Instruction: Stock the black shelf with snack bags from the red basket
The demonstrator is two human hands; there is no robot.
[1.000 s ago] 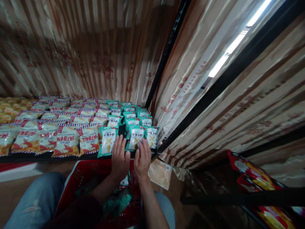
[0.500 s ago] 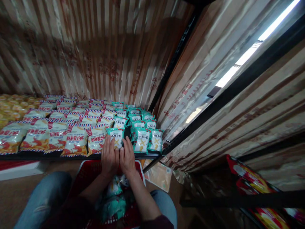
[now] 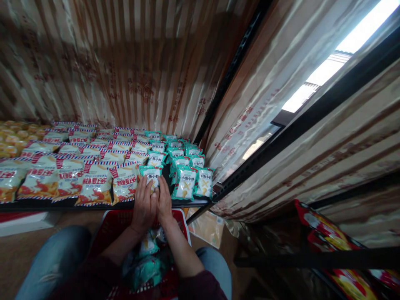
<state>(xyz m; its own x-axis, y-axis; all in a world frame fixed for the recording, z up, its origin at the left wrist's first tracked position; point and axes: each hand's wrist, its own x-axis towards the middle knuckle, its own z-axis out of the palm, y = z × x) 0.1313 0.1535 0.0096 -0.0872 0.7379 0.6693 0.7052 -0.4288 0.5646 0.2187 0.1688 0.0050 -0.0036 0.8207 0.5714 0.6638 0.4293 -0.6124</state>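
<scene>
A green-and-white snack bag stands at the front edge of the shelf, gripped between both hands. My left hand is closed on its left and lower part. From the other side, my right hand closes on its right edge, the thumbs near each other in front. Matching green bags stand in rows to the right, with a narrow dark gap beside the held one. Directly left, a red-and-white snack bag touches or nearly touches the held bag.
Below my forearms, a red basket between my knees contains more green bags. Rows of red-and-white bags fill the black shelf leftward, ending at yellow packs. A black post and plastic-wrapped panels bound the right side.
The hands have drawn slightly closer together around the green bag, the right one shifting left. The camera view has shifted a little; the bag stays in about the same place.
</scene>
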